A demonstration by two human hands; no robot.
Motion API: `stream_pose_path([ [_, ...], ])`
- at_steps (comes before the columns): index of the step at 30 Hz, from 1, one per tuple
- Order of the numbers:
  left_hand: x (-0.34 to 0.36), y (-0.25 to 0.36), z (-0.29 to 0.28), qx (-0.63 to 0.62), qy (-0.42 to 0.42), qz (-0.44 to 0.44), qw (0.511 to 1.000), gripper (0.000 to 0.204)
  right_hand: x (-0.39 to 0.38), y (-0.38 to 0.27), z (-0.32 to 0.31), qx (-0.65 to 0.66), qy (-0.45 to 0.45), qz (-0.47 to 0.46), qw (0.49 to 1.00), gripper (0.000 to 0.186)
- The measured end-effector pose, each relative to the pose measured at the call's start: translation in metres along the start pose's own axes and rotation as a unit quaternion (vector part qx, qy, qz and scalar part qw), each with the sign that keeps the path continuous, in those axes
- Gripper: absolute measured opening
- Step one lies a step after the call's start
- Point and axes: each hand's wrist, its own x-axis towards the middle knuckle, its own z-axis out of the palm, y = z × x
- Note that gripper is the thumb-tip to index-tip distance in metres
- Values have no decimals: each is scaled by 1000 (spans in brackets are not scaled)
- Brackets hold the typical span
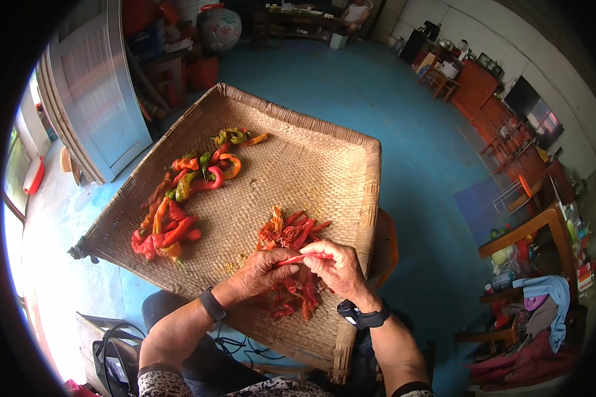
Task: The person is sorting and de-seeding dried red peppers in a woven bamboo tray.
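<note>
Between my two hands is a slim red chili pepper [306, 259], held roughly level above the woven tray. My left hand [266, 270] pinches its left part, and my right hand [338, 266] grips its right part with bent fingers. Right under them lies a pile of torn or split red pepper pieces [307, 289], partly hidden by the hands. Whole peppers in red, orange and green [185, 188] form a loose heap along the tray's left side. The wide woven tray [265, 175] rests before me, its raised rim bound at the edges.
A brown wooden piece [385, 248] shows under the tray's right edge. To the right stands a wooden chair [510, 331] with clothes on it. A grey-blue door [99, 92] stands open at left. Black cables [242, 345] hang near my legs. Far back, a person [355, 14] sits.
</note>
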Motion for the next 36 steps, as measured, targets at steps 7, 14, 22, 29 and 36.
stream_pose_path([
  [7, 1, 4, -4, 80, 78, -17, 994, 20, 0, 7, -41, 117, 208, -61, 969, 19],
  [14, 6, -2, -9, 109, 118, -22, 987, 14, -7, 42, -109, -125, 428, -38, 894, 18],
  [22, 7, -6, -12, 207, 101, 2, 973, 18, -18, 38, -107, -415, 239, 129, 868, 36],
  [29, 7, -29, -3, 404, 88, 16, 910, 52, -7, 21, -71, -306, 206, -16, 929, 17],
  [36, 12, -41, -1, 401, 53, 74, 911, 28, 1, 21, -44, -318, 126, -48, 938, 15],
])
